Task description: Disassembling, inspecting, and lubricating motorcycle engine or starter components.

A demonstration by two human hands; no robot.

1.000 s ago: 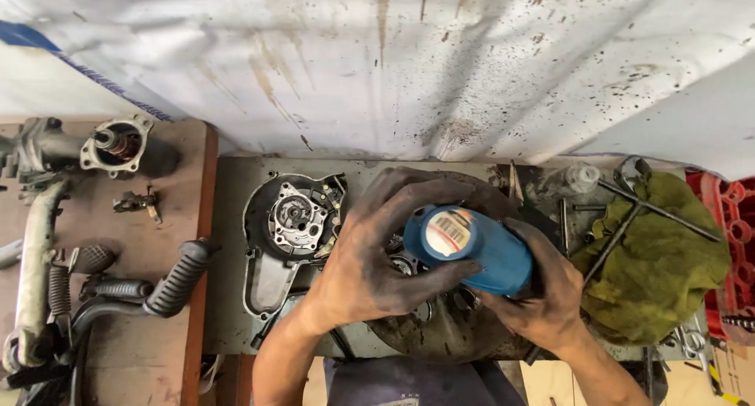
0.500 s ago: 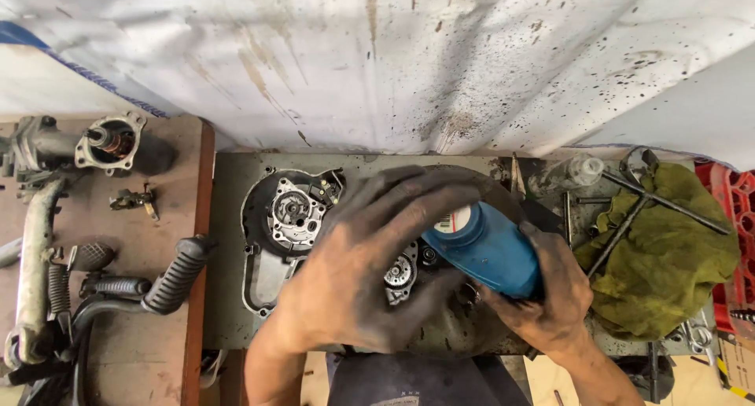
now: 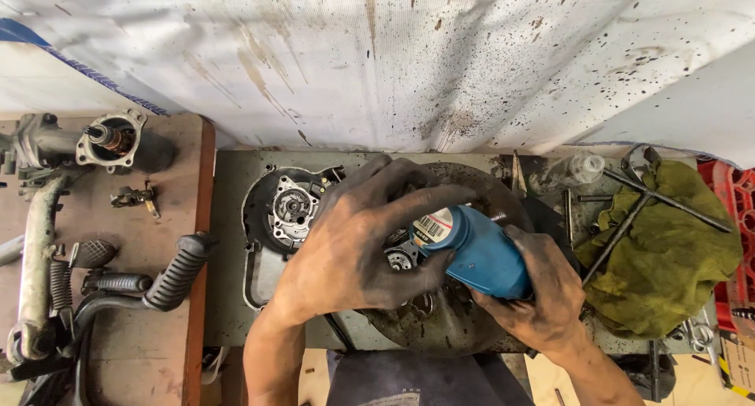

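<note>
My right hand [image 3: 537,304] grips a blue plastic bottle [image 3: 480,253], which lies tilted with its labelled end pointing up-left. My left hand [image 3: 366,237], black with grease, curls over that end, thumb below and fingers above it. Both hands hover over a dirty round engine part [image 3: 440,327] on the metal tray [image 3: 228,296]. To the left of my left hand lies an open engine cover [image 3: 283,209] with a gear inside.
A green rag [image 3: 668,257] with a long T-shaped wrench [image 3: 629,217] lies at the right, next to a small clear bottle [image 3: 578,170]. A wooden bench [image 3: 157,312] at the left carries pipes, a rubber-gripped lever [image 3: 177,268] and a metal housing [image 3: 110,139]. A stained white sheet [image 3: 377,60] hangs behind.
The blue bottle has tipped lower and left. My left hand has shifted from beneath it to cup its labelled end.
</note>
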